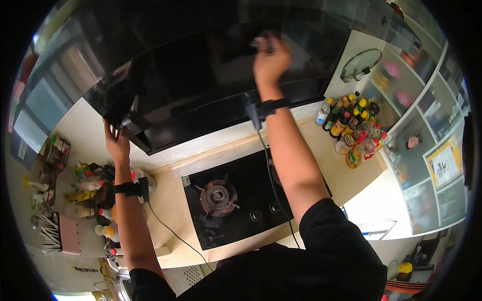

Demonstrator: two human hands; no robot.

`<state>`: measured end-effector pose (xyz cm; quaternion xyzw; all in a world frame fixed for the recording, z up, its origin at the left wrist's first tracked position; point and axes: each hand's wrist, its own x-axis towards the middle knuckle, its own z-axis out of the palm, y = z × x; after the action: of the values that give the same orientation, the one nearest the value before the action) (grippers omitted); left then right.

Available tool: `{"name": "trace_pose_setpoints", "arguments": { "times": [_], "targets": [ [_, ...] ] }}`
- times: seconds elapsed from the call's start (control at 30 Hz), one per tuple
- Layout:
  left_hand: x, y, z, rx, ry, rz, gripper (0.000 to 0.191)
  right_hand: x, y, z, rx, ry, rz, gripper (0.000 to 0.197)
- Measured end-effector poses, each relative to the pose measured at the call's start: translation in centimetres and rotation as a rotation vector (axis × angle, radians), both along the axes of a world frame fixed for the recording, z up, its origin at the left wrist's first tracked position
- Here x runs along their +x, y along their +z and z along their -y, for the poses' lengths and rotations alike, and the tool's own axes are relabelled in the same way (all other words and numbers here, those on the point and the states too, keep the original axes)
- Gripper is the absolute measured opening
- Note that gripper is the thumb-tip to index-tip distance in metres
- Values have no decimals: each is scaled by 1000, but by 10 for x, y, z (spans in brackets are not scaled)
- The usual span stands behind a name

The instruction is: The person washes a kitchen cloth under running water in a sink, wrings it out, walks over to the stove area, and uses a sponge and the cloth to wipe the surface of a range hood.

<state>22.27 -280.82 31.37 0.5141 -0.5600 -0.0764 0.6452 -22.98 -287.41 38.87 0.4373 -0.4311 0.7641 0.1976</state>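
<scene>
A black range hood with a glossy front fills the upper middle of the view. My right hand is raised in front of that panel, its fingers curled around a small dark, silvery thing that is too blurred to name. Down at the hood's lower left corner is my left hand, fingers pointing up along the edge. Dark parts of the hood hide its fingertips, so its hold cannot be told. Each wrist wears a black strap with a cabled module. Below the hood lies a black glass gas cooktop with an iron-grate burner.
Several sauce and oil bottles crowd the right counter. A glass pot lid hangs above them. Left stand wall baskets with packets and a pink chopstick holder. A cable runs from each wrist across the cooktop area.
</scene>
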Motion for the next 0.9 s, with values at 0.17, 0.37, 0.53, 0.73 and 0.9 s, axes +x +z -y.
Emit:
{"name": "trace_pose_setpoints", "arguments": {
  "times": [0.17, 0.37, 0.53, 0.73, 0.9],
  "targets": [
    [15, -2, 0, 7, -13, -108, 79, 98, -26, 0, -33, 262, -578, 26],
    [-1, 4, -2, 30, -47, -125, 78, 9, 9, 6, -81, 78, -10, 20],
    [9, 5, 0, 33, -134, -162, 74, 61, -35, -2, 1, 221, -694, 33],
    [6, 6, -6, 24, -180, -263, 74, 6, 13, 4, -17, 22, -217, 20],
    [10, 7, -3, 17, -228, -338, 79, 55, -45, -18, 189, 171, -917, 37]
  ]
}}
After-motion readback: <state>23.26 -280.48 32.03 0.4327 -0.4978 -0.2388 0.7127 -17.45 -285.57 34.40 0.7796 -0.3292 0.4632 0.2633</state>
